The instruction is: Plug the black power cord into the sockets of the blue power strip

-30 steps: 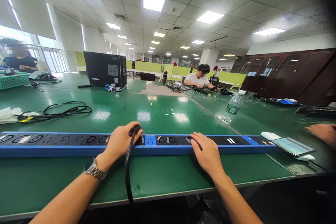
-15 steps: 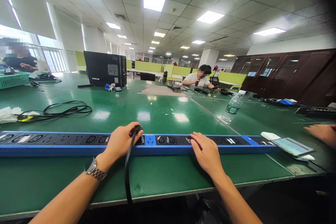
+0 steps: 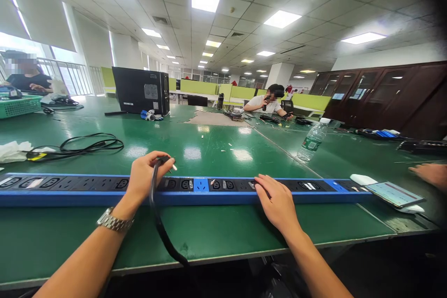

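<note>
My left hand [image 3: 148, 174] is closed around a black power plug [image 3: 161, 160], held just above the power strip. The plug's metal prongs [image 3: 174, 166] stick out to the right, clear of the sockets, and its thick black cord [image 3: 157, 214] hangs over the table's near edge. The long blue-and-black power strip [image 3: 223, 199] lies across the table, with rows of black sockets and a few blue ones. My right hand [image 3: 277, 200] rests on the strip right of the middle, fingers stretched across its top and thumb apart, holding nothing up.
A phone [image 3: 398, 194] lies by the strip's right end, near another person's hand [image 3: 431, 174]. Behind the strip stand a water bottle [image 3: 312, 142] and a black computer case [image 3: 138, 91]. A coiled black cable [image 3: 91, 144] lies left. Two people sit at the green table [image 3: 216, 237].
My left hand has moved left along the strip and lifted with the plug, whose prongs now show. The socket it covered is visible. My right hand stays on the strip.
</note>
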A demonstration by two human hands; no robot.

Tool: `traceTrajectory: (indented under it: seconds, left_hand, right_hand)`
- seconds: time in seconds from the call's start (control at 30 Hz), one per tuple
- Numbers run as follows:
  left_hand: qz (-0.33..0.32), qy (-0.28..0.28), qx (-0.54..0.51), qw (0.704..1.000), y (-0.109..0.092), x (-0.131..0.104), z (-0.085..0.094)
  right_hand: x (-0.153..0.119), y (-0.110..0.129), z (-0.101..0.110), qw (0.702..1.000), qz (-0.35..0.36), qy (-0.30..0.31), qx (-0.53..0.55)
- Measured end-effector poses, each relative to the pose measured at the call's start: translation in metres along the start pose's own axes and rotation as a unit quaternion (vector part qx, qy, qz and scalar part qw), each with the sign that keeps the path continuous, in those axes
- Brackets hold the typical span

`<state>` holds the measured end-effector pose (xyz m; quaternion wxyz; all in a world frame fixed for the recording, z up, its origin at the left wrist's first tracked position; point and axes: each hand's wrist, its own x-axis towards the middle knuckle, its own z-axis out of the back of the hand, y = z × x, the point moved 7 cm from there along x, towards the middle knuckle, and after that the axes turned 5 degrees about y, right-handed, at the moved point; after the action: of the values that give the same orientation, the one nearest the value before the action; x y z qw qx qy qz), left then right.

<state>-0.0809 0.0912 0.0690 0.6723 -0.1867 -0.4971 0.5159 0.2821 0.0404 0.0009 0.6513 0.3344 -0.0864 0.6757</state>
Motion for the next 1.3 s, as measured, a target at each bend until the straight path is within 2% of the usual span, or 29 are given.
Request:
traceTrajectory:
  seconds: [0.07, 0.13, 0.27, 0.37, 0.5, 0.63, 0.87, 1.07, 1.3]
  left_hand:
    - [0.007, 0.041, -0.004, 0.999, 0.002, 0.001, -0.004]
    - [0.008, 0.052, 0.006, 0.999, 0.003, 0.001, -0.004]
    - [0.012, 0.062, 0.079, 0.995, 0.01, 0.003, 0.007]
    - [0.029, 0.1, 0.12, 0.987, 0.018, 0.004, 0.015]
    - [0.046, 0.144, 0.121, 0.981, 0.026, 0.003, 0.019]
    - [0.05, 0.155, 0.108, 0.981, 0.026, -0.002, 0.02]
    - [-0.005, 0.151, 0.139, 0.979, 0.02, -0.019, 0.021]
    - [-0.021, 0.209, 0.135, 0.968, 0.027, -0.022, 0.018]
    - [-0.015, 0.208, 0.152, 0.966, 0.028, -0.024, 0.017]
  right_hand:
    - [0.0, 0.0, 0.0, 1.0, -0.002, 0.002, 0.0]
    - [0.0, 0.0, -0.001, 1.0, -0.005, 0.006, 0.0]
    - [0.0, 0.0, -0.001, 1.0, -0.003, 0.008, 0.001]
    - [0.0, 0.0, -0.001, 1.0, -0.003, 0.007, 0.005]
    - [0.0, -0.001, 0.0, 1.0, -0.006, 0.004, 0.009]
    - [0.0, -0.001, 0.0, 1.0, -0.006, 0.007, 0.008]
    - [0.001, 0.0, 0.0, 1.0, -0.007, 0.011, 0.002]
    - [0.001, -0.001, 0.0, 1.0, -0.009, 0.015, 0.003]
    - [0.001, -0.002, -0.001, 1.0, -0.006, 0.007, 0.002]
